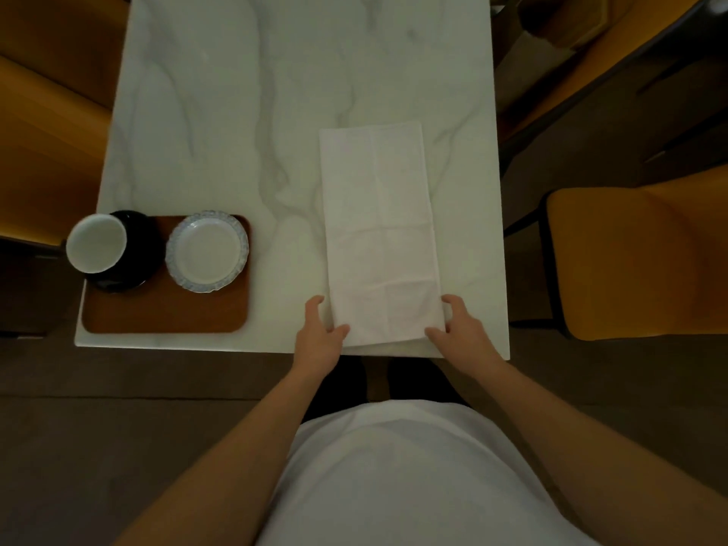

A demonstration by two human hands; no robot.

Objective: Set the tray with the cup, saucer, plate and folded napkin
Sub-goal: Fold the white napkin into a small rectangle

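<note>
Grip: left hand [320, 332] and right hand [457, 327] pinch the near corners of the napkin [380, 234], which lies long on the marble worktop [244, 92]. It is light and limp; support both corners. Cup [96, 243], saucer [136, 250] and plate [207, 251] occupy the tray [165, 313].

One cup [95, 243], one saucer [134, 269], one plate [207, 251], one napkin [380, 230], one tray [165, 309].
</note>
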